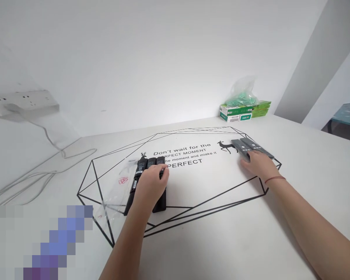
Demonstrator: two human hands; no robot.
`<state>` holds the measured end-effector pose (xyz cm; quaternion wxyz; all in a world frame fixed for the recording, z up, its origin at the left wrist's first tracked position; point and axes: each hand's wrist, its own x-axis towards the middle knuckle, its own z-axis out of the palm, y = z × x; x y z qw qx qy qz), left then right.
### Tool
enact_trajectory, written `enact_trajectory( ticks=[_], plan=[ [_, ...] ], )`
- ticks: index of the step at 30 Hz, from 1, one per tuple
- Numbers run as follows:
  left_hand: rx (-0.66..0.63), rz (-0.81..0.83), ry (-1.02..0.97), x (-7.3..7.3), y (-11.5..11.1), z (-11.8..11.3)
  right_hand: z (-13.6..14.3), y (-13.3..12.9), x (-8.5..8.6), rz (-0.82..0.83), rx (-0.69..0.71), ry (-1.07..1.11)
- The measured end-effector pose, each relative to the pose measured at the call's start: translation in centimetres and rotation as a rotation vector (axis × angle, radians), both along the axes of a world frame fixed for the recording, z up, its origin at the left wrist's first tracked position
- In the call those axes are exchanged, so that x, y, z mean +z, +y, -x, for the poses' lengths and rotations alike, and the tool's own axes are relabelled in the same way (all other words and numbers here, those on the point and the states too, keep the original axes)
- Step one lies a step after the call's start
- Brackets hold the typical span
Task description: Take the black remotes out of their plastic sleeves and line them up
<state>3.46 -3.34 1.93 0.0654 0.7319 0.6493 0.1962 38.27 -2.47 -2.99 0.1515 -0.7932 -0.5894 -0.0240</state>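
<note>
Three black remote controls lie side by side at the left of a white mat printed with black lines and lettering. My left hand rests on top of them, fingers curled over the rightmost one; whether it grips is unclear. At the mat's right, two grey remote controls lie side by side. My right hand lies flat with its fingertips on their near ends. A thin red band circles that wrist.
Clear plastic bags lie left of the black remotes. Green and white boxes with a plastic bag on top stand at the back by the wall. A white power strip with cables sits at far left. The white table extends right.
</note>
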Motion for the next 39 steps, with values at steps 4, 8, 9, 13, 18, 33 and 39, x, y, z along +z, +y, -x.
enact_trajectory(
  ticks=[4, 8, 9, 13, 18, 33, 39],
  plan=[
    [-0.004, 0.014, -0.013, -0.2, 0.0, -0.3, 1.0, 0.1, -0.2, 0.005, -0.041, 0.063],
    [-0.044, 0.006, -0.024, -0.6, -0.2, -0.8, 2.2, 0.1, 0.5, -0.019, -0.061, 0.243],
    [-0.062, 0.005, -0.032, -0.7, -0.3, -1.0, 2.4, 0.1, 0.7, -0.03, -0.063, 0.31],
    [-0.164, 0.004, -0.083, -1.2, -0.8, -2.0, 3.4, -0.3, 1.4, -0.052, 0.012, 0.674],
    [-0.214, 0.17, -0.343, -1.9, -1.4, -3.4, 7.2, -1.8, 2.5, -0.002, 0.225, 1.078],
    [-0.098, 0.518, -1.589, -3.8, -1.6, -6.7, 13.4, -5.4, 2.1, 0.112, 0.649, 1.383],
    [-0.139, 0.488, -1.636, -3.8, -2.1, -6.8, 13.9, -5.7, 2.0, 0.018, 0.672, 1.41]
  ],
)
